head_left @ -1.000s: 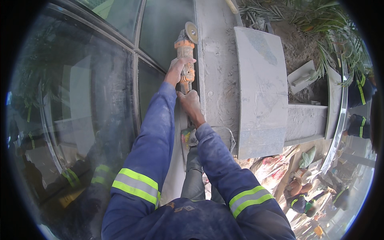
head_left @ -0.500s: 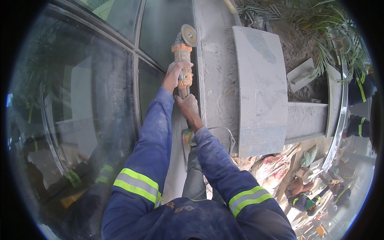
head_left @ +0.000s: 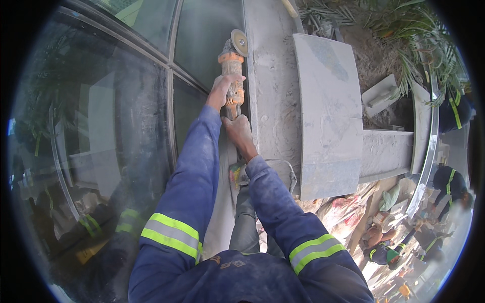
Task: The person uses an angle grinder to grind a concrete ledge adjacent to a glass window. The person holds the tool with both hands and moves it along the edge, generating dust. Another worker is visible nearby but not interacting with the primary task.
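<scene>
Both my arms reach forward, gripping a dusty orange angle grinder (head_left: 233,96). My left hand (head_left: 222,90) is wrapped round the middle of its body. Behind it, my right hand (head_left: 239,135) closes round the rear handle. The round disc (head_left: 239,43) at the far end stands beside the edge of a grey mortar-covered ledge (head_left: 275,96); whether it touches the edge I cannot tell. A cable (head_left: 285,169) loops out to the right of my right wrist.
Framed dark glass panels (head_left: 116,116) rise at my left, with reflections in them. A large grey slab (head_left: 329,111) lies right of the ledge. Beyond are a trowel-like float (head_left: 380,95), palm fronds (head_left: 419,40) and a metal rail (head_left: 426,166). People (head_left: 386,252) work at the lower right.
The grinder and both my hands have shifted only very slightly, my grip unchanged. At the right edge, another person in dark clothing has moved lower in the view.
</scene>
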`<state>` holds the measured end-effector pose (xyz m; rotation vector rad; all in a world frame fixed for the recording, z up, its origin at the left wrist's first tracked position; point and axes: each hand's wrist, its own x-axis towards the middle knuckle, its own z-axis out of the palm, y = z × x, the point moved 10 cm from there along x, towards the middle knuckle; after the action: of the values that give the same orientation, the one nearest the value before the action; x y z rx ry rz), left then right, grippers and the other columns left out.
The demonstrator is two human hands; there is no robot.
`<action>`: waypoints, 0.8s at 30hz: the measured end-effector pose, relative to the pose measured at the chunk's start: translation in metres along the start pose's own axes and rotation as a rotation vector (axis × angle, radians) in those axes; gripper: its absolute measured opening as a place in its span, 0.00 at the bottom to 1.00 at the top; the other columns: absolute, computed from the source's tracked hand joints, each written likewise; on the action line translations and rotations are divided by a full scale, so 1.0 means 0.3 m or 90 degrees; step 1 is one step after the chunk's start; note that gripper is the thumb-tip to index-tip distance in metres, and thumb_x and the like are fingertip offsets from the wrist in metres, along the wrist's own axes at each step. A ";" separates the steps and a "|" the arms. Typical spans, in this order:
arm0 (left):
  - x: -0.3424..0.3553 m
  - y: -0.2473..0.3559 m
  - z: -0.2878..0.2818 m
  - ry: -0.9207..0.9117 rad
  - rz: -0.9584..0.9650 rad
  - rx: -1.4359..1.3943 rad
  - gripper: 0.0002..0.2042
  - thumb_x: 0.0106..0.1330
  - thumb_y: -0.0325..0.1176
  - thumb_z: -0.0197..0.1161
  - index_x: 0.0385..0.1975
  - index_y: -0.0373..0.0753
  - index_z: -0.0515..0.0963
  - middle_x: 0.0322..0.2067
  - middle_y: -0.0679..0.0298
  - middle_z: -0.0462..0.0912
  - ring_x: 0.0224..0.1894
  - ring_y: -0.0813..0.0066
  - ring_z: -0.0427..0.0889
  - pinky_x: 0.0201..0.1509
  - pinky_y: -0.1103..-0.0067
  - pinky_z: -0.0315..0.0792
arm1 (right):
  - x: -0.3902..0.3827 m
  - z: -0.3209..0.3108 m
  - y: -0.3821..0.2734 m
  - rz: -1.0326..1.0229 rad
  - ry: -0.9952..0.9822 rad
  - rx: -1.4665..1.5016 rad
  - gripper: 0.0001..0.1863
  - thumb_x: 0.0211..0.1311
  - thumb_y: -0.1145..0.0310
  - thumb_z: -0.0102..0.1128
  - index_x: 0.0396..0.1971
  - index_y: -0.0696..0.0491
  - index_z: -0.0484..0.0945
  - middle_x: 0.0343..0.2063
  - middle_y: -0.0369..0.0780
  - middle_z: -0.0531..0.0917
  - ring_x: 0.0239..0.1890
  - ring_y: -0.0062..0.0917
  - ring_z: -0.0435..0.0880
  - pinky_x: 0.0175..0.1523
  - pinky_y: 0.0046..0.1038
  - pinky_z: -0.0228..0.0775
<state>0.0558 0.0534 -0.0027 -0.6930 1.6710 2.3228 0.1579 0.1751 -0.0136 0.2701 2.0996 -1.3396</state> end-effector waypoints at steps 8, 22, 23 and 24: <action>-0.016 -0.007 0.006 0.001 -0.019 -0.010 0.21 0.52 0.42 0.75 0.41 0.35 0.80 0.31 0.60 0.81 0.28 0.68 0.83 0.32 0.71 0.80 | 0.011 0.017 0.037 0.014 -0.019 -0.011 0.32 0.62 0.51 0.72 0.42 0.72 0.80 0.40 0.65 0.86 0.47 0.56 0.88 0.51 0.47 0.79; -0.064 -0.006 0.009 -0.008 -0.009 -0.033 0.22 0.53 0.42 0.75 0.42 0.35 0.79 0.30 0.61 0.81 0.28 0.69 0.84 0.33 0.71 0.81 | -0.030 0.009 0.032 0.003 0.001 -0.016 0.31 0.59 0.52 0.73 0.39 0.72 0.80 0.39 0.65 0.86 0.46 0.57 0.88 0.51 0.48 0.79; -0.053 -0.008 0.009 -0.005 -0.014 -0.026 0.22 0.53 0.42 0.75 0.42 0.35 0.80 0.30 0.61 0.81 0.28 0.69 0.84 0.32 0.71 0.81 | -0.022 0.005 0.033 -0.002 0.010 -0.016 0.31 0.59 0.52 0.73 0.39 0.72 0.80 0.38 0.65 0.86 0.45 0.57 0.88 0.51 0.48 0.79; -0.040 -0.011 0.012 -0.003 -0.018 -0.018 0.22 0.53 0.43 0.75 0.42 0.35 0.80 0.30 0.61 0.81 0.28 0.69 0.84 0.32 0.72 0.80 | -0.014 0.000 0.034 -0.006 0.020 -0.016 0.31 0.59 0.52 0.73 0.39 0.72 0.80 0.38 0.65 0.86 0.45 0.57 0.88 0.51 0.48 0.79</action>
<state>0.0666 0.0592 0.0011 -0.7125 1.6188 2.3308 0.1662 0.1804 -0.0185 0.2722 2.1458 -1.3209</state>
